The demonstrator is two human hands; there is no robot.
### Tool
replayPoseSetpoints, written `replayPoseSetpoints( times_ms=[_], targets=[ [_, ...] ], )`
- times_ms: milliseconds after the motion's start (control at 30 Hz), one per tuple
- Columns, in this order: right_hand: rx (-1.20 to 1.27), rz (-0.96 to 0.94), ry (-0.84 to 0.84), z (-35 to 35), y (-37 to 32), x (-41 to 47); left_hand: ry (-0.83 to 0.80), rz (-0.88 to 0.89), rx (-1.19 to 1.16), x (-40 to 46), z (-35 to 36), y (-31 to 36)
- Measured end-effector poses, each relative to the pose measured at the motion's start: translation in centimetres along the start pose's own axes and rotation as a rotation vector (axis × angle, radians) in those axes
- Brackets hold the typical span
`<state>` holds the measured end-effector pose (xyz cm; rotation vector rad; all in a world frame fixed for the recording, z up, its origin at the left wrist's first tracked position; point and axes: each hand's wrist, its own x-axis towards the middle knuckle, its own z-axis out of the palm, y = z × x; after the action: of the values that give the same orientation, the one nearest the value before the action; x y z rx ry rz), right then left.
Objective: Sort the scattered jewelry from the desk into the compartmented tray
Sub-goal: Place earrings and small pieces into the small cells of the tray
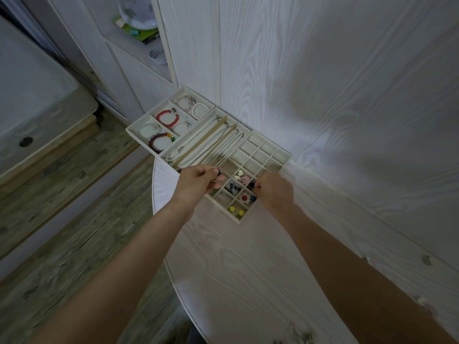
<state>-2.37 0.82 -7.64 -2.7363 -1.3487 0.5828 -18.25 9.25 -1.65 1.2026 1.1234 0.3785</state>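
A cream grid tray of small square cells sits on the desk; its near cells hold earrings, among them a red flower and two yellow pieces. My left hand hovers over the tray's left edge and pinches a small dark ring-like piece between thumb and fingers. Over the tray's right side, my right hand pinches a small dark item above a cell. A long tray of necklaces and a bracelet tray lie beside it to the left.
The pale wood-grain desk stretches toward me, its curved edge on the left above the wooden floor. A few small jewelry pieces lie at the right, and more at the near edge. Shelves stand behind.
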Motion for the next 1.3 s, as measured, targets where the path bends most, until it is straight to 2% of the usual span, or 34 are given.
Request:
replayPoseSetpoints(
  times_ms=[100,233,367,467,600,700,800,867,933,1067,1167,1300],
  targets=[
    [0.136,0.002,0.038,-1.1,0.1,-0.4,-0.013,0.01,0.01,-0.1,0.1,0.1],
    [0.566,-0.027,0.146,-4.1,0.0,-1.2,-0.032,0.025,0.013,-0.1,0.3,0.4],
    [0.879,-0.132,0.017,-6.5,-0.6,-2.1,-0.067,0.074,0.01,-0.1,0.9,1.0],
    [0.94,-0.171,-0.093,-6.8,-1.2,-2.4,-0.078,0.114,0.017,-0.2,1.2,1.3],
    [1.0,-0.214,-0.106,-6.4,-1.9,-2.8,-0.114,0.146,0.05,-0.3,1.7,1.4],
    [0.984,-0.259,-0.072,-6.3,-1.9,-2.6,-0.133,0.152,0.044,-0.5,2.2,1.4],
    [0.987,-0.213,-0.022,-5.9,-1.2,-2.1,-0.129,0.161,0.117,-0.1,2.3,0.9],
    [0.952,-0.152,0.053,-5.5,-0.5,-1.8,-0.097,0.221,0.292,0.4,2.1,0.4],
    [0.828,-0.11,0.098,-4.8,0.2,-1.6,-0.075,0.296,0.581,0.8,1.7,-0.3],
    [0.541,-0.034,0.093,-3.0,1.6,-1.0,-0.135,0.409,1.139,1.5,0.7,-2.3],
    [0.361,-0.033,0.073,-2.2,1.7,-0.7,-0.148,0.34,1.328,1.7,0.3,-3.3],
    [0.245,-0.031,0.055,-1.6,1.3,-0.3,-0.117,0.362,1.411,1.8,0.3,-3.7]
  ],
)
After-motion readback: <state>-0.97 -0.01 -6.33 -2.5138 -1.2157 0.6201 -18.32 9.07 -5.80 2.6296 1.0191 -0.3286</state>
